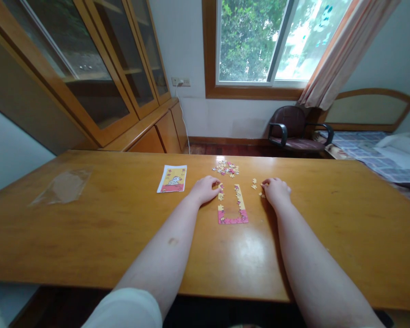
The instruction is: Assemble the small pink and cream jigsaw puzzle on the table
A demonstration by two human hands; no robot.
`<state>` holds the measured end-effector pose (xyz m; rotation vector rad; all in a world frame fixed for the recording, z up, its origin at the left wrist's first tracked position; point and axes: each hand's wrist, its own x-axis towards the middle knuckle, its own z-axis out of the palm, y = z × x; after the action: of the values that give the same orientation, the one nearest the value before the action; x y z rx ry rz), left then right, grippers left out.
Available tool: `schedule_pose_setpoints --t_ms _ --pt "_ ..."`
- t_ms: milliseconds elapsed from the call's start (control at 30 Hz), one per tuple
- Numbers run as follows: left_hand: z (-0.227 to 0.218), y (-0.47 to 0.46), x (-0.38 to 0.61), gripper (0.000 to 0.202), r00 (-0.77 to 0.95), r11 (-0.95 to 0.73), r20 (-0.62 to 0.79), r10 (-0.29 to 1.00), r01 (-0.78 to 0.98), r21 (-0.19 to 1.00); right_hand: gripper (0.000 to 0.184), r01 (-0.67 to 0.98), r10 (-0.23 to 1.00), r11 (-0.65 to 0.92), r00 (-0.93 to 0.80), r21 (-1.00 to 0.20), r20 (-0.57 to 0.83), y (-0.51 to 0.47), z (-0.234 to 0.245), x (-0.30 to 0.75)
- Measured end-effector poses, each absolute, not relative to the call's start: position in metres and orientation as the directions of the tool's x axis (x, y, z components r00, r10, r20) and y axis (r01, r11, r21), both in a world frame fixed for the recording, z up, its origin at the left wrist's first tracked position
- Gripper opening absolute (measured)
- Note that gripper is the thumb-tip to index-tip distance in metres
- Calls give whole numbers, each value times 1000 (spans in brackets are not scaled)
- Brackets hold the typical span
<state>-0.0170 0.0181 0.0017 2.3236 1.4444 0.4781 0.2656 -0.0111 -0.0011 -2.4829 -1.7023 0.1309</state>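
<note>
A partly joined jigsaw border lies flat on the table, pink along the near edge and yellow up both sides, with a gap in its left side. My left hand is at the top of that left side, its thumb and forefinger closed about a yellow puzzle piece. To the right of the border, my right hand has its fingertips pinched on a small yellow piece, largely hidden by the fingers. Some loose yellow pieces lie just left of those fingertips, and one is partly under the hand.
A pile of mixed puzzle pieces lies beyond the border. To the left are a picture card with a white animal and a clear plastic bag. The wooden table ends before a chair and a cabinet.
</note>
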Motion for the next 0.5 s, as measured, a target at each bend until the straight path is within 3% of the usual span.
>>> schedule_pose_setpoints --t_ms 367,500 --pt "2 17 -17 31 416 -397 77 906 774 493 19 897 915 -396 403 -195 -1 -14 2 261" --pt "2 17 -17 32 409 -390 75 909 777 494 14 885 940 -274 329 -377 91 -18 12 245"
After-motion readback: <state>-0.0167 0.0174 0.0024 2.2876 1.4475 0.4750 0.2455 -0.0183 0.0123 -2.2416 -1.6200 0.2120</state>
